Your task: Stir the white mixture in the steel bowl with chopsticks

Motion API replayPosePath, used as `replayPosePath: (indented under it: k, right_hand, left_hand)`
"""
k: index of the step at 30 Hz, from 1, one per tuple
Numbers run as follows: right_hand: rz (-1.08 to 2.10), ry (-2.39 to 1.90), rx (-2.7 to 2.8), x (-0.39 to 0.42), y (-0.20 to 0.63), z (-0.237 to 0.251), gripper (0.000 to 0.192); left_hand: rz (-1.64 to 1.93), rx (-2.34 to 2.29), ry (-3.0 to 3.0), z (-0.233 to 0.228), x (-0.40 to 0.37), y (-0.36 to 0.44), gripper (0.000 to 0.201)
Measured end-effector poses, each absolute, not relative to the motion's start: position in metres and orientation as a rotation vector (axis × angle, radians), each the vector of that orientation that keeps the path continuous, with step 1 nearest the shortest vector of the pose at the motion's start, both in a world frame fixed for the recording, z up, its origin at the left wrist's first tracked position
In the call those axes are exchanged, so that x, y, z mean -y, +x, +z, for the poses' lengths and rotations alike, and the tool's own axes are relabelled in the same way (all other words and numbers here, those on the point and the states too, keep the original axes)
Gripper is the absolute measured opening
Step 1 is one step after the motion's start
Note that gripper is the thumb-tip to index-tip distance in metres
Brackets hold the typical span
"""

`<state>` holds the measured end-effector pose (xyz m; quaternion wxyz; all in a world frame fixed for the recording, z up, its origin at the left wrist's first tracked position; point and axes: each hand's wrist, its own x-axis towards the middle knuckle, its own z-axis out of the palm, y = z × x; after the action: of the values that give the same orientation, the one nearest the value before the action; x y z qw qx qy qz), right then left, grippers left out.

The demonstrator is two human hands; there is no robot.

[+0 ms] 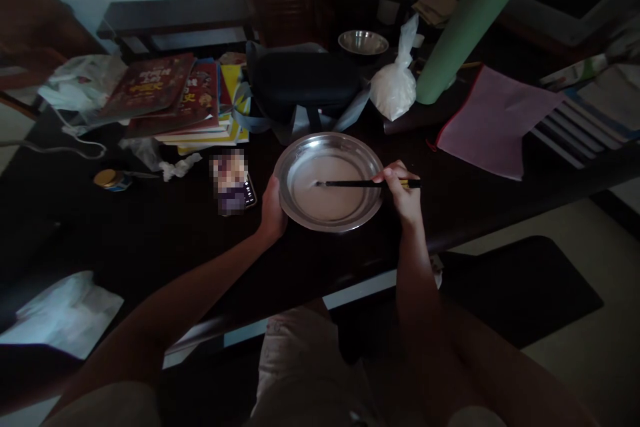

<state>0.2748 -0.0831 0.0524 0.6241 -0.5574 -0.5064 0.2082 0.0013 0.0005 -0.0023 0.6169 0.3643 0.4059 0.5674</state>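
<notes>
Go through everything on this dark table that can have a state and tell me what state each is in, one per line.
Round steel plate: upright, holds pale liquid.
Black chopsticks: tips in the liquid.
Left hand: grips the plate's rim.
Right hand: shut on the chopsticks.
Clear plastic bag of white powder: knotted shut.
Small steel bowl: upright, contents unclear.
Black zip case: closed.
Phone: screen lit.
Yellow-lidded jar: lid on.

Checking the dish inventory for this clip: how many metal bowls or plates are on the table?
2. One plate at the table's near edge, between both hands; one small bowl farther back, behind the black bag. Clutter may hide others.
</notes>
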Motion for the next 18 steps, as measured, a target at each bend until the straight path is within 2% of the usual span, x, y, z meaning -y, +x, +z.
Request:
replayPosePath:
  k: [5,10,18]
  right_hand:
    - [0.452,-1.291,1.09,0.0832,0.275,0.0518,0.062]
    - [0.437,-1.306,1.14,0.0832,0.2751,0.0513,0.056]
    - [0.475,-1.303,1.163,0.0818,0.2768,0.0488,0.059]
  left_hand:
    - [1.322,-0.935,0.835,-0.0006,-0.001,0.0025,0.047]
    - [1.304,-0.943,0.829,-0.0016,-0.0015,0.002,0.042]
    - [1.302,-0.949,0.852,-0.002,-0.0017,0.0003,0.043]
